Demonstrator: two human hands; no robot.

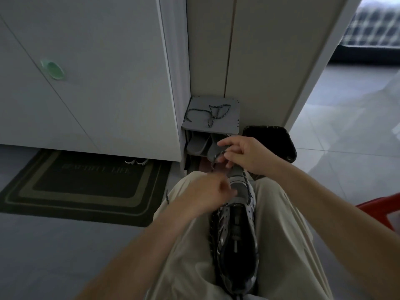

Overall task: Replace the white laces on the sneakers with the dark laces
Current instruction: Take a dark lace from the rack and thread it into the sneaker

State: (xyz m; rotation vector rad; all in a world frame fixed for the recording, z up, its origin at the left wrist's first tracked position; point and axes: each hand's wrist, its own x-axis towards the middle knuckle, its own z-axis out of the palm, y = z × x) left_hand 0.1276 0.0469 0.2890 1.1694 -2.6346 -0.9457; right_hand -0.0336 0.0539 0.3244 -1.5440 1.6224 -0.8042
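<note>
A grey and black sneaker (237,237) lies between my knees, toe toward me and its tongue pointing away. A dark speckled lace (246,180) runs along its eyelets. My right hand (244,154) is above the tongue, pinching a loop of that dark lace. My left hand (207,193), blurred, is closed at the left side of the sneaker's upper eyelets; a dark lace end (167,197) hangs left of it. A second dark lace (208,114) lies loose on top of a small grey shoe rack (231,124).
Grey slippers (199,145) sit in the rack. A black bin (272,137) stands right of it. A dark doormat (84,187) lies at left, with a pair of white shoes (136,161) under the white cabinet. A red stool (383,210) is at right.
</note>
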